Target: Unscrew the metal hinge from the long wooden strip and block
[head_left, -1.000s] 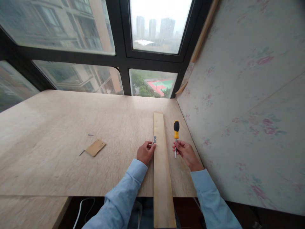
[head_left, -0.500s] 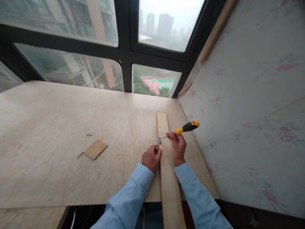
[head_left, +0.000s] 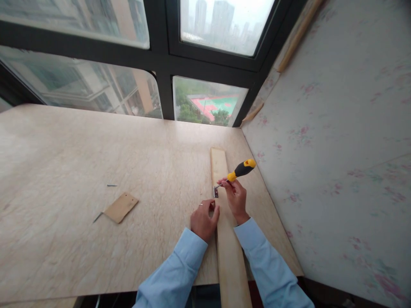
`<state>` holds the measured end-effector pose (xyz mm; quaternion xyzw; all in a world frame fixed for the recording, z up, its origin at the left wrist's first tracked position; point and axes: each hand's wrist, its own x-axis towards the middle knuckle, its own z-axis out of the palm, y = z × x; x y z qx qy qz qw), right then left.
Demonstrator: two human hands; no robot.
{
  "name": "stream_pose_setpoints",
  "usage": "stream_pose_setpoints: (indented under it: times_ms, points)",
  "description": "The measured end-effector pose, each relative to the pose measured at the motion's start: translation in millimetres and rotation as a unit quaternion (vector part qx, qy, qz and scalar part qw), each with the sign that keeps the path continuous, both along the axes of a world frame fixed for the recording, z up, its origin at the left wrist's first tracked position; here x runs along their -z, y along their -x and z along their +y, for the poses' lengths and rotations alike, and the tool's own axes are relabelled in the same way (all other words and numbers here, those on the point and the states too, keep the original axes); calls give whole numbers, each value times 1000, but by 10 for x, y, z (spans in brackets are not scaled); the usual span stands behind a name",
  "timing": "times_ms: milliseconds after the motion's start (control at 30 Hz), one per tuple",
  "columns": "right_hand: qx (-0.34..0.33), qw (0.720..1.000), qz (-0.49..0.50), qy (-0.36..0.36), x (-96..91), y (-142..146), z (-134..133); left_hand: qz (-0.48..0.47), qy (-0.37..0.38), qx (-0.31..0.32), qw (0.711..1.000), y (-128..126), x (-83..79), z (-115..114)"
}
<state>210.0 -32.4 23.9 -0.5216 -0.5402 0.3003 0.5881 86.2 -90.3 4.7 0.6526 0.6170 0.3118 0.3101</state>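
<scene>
Plainly, the pale tabletop point(head_left: 64, 248) spread out, a wooden plank point(head_left: 231, 256) on its right side jutting past the near edge. The left hand point(head_left: 204, 220) curled at the plank's left edge, whether gripping I couldn't tell; the right hand point(head_left: 236, 200) pinched the shaft of a screwdriver point(head_left: 241, 169). Leftward lay a brown card point(head_left: 121, 207), and a metal fitting point(head_left: 215, 194) sat on the plank by the screwdriver's tip

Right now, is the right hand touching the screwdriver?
Touching: the head view shows the right hand pinching the screwdriver by its shaft, near the yellow collar.
</scene>
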Motion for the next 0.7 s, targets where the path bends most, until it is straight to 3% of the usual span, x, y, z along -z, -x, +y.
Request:
stream_pose_setpoints:
  times_ms: [233, 700]
  points:
    - [-9, 998, -65, -6, 15, -9, 33, -3, 0, 0, 1000, -1, -9, -6]
    - [-17, 999, -48, 2, 38, -26, 11, -76, -4, -4, 997, 41, 24, -4]
